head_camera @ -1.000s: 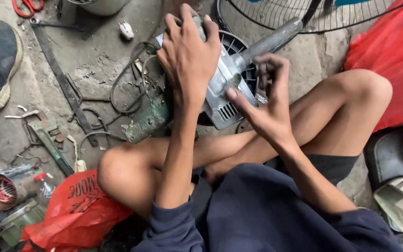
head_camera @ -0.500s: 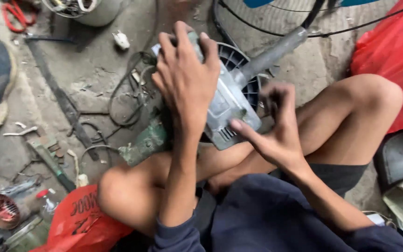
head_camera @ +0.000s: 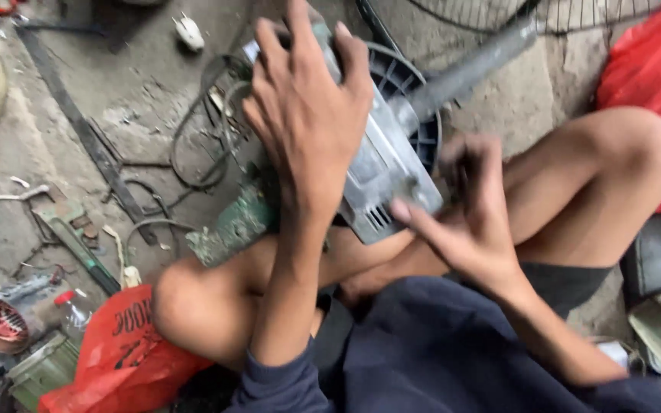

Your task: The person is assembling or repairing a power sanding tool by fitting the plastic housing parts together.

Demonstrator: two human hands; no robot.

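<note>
Repair workshop floor, bare stained concrete (head_camera: pixel 32 153), scattered cables (head_camera: pixel 193 130), loose motor (head_camera: pixel 5 317), fan guard (head_camera: pixel 575 11)

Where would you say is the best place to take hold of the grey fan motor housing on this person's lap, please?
Probably across the broad top of the grey motor housing, from above, as the left hand grips it: that face is wide and exposed. The grey pole juts up and away, offering a second hold. The right hand works at the lower edge.
</note>
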